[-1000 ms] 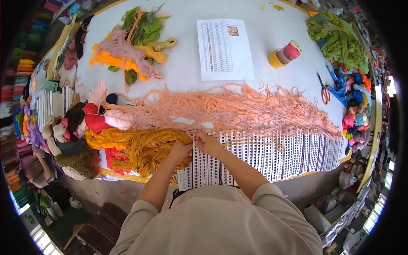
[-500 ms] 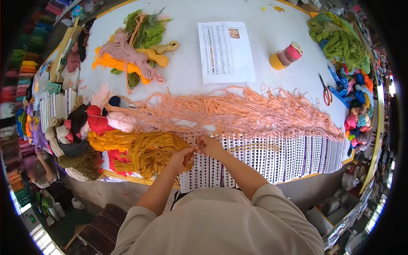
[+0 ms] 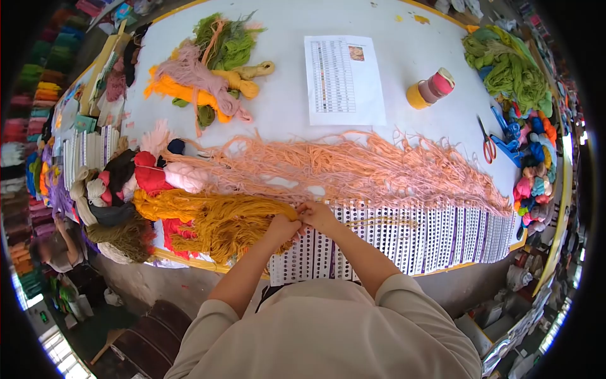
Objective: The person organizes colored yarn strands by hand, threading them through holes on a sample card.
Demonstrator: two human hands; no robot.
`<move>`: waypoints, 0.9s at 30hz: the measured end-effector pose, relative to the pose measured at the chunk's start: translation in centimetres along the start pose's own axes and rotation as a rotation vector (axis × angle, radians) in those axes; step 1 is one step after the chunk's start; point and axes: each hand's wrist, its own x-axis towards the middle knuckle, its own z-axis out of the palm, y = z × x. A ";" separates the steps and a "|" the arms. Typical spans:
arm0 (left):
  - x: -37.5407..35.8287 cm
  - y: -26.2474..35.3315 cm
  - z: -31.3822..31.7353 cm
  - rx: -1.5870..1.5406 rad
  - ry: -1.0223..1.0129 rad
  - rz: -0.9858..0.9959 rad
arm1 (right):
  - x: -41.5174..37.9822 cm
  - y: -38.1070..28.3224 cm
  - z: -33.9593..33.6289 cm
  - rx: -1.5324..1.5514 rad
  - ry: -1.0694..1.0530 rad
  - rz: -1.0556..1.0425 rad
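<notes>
A thick hank of golden-yellow yarn (image 3: 221, 218) lies along the table's near side, its right end gathered in my left hand (image 3: 285, 228). My right hand (image 3: 317, 216) meets the left at that end, fingers pinched together; whatever sits between those fingertips is too small to make out. Under both hands run white card strips (image 3: 404, 237) with rows of dark round marks. A few thin yellowish strands (image 3: 382, 222) lie across the strips to the right. Just beyond the hands spreads a long, loose mass of peach-pink yarn (image 3: 353, 161).
A printed sheet (image 3: 344, 82) lies at the back, with yarn cones (image 3: 431, 88) on its right. Scissors (image 3: 487, 142) rest near the right edge beside piled green yarn (image 3: 508, 69). Mixed hanks (image 3: 196, 82) lie back left; a red bundle (image 3: 149, 174) is nearer. Another person (image 3: 60, 246) is far left.
Both hands have shifted slightly right, and the golden yarn's gathered end has come along with my left hand. The whole view has also moved a little.
</notes>
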 end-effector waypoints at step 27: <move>-11.9 2.0 -19.8 -0.877 0.938 0.577 | -0.2 -0.5 0.6 -0.086 0.141 0.015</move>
